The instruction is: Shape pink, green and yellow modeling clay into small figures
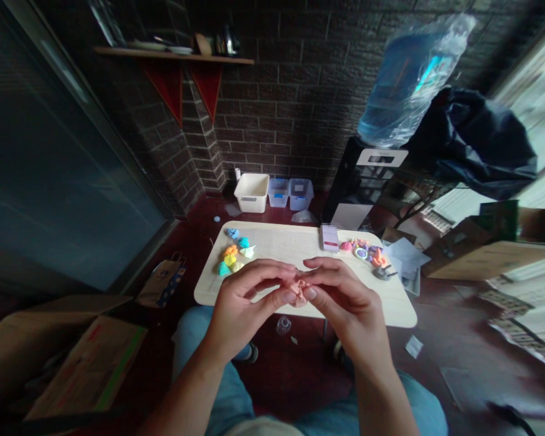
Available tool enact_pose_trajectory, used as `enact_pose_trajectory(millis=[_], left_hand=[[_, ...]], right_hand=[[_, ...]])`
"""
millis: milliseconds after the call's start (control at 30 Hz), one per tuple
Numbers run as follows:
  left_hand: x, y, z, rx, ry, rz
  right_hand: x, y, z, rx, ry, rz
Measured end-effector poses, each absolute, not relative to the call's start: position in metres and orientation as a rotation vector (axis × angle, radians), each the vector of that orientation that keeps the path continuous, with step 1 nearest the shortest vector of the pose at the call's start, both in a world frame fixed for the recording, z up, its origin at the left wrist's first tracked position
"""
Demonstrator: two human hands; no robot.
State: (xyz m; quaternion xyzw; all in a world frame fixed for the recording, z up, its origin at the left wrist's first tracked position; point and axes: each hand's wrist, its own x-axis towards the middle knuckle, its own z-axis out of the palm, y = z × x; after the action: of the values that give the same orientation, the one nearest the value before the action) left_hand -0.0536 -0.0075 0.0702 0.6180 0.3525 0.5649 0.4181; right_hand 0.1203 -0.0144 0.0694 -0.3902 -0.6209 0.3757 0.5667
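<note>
Pinched a small pink clay lump between fingers of left hand and right hand, above near edge of surface, phone beyond.

left hand and right hand together, fingertips pinching, forearms converging

On the pale rectangular low table, small clay shapes lie near its left edge, a white phone at the far edge, and clay rings toward the right edge.
</note>
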Motion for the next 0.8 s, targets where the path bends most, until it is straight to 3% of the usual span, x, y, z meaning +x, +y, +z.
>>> enact_pose_trajectory(millis=[233, 367, 600, 800], left_hand=[[-0.042, 0.011, 0.053, 0.932, 0.642, 1.358], [-0.030, 0.021, 0.039, 0.361, 0.505, 1.079], [-0.016, 0.021, 0.033, -0.037, 0.341, 0.887], [-0.016, 0.021, 0.033, -0.022, 0.324, 0.944]], right_hand=[[0.120, 0.007, 0.039, -0.814, -0.997, 1.244], [0.122, 0.014, 0.028, -0.834, -1.011, 1.341], [0.127, 0.015, 0.040, -0.963, -1.665, 0.931], [0.133, 0.004, 0.053, -1.065, -1.676, 0.575]])
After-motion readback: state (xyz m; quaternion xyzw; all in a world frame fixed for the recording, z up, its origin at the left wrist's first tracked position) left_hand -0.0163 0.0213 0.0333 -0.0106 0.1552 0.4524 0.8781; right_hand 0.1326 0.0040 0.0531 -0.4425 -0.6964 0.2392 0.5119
